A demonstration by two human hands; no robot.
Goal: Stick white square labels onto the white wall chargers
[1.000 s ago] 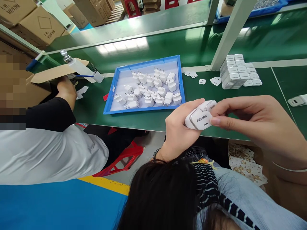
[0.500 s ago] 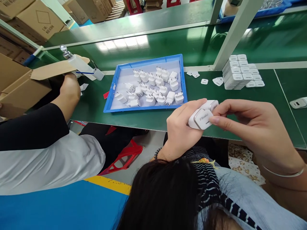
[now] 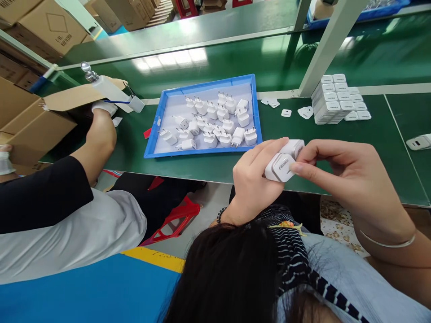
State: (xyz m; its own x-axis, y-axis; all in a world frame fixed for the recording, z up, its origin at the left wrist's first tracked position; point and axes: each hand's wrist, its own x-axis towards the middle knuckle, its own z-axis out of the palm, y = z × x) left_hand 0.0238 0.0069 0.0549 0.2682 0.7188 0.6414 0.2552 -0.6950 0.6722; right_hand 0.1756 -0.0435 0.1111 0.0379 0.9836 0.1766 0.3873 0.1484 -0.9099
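My left hand point(image 3: 254, 181) is wrapped round a white plug charger point(image 3: 282, 168) above the table's front edge. The charger's printed, grey-edged face is turned up. A second white charger piece point(image 3: 295, 146) shows just behind it, in the same grip. My right hand point(image 3: 346, 179) is closed in a pinch at the right edge of the printed face, thumb on it and index finger behind. Whatever lies between these fingertips is hidden. Beyond my hands, a blue tray point(image 3: 202, 154) holds several white two-pin plug chargers point(image 3: 210, 110).
Stacked small white plates point(image 3: 332, 101) stand at the right; loose white plates point(image 3: 286, 113) lie beside them. Another white charger point(image 3: 418, 142) is at the far right. A co-worker's arm point(image 3: 101, 139) reaches into a cardboard box point(image 3: 50, 132) at the left. A post point(image 3: 332, 49) rises behind.
My right thumb has shifted slightly left over the charger's printed face; my left hand keeps its hold. The co-worker's hand now shows something white in it, and their other hand has come into view.
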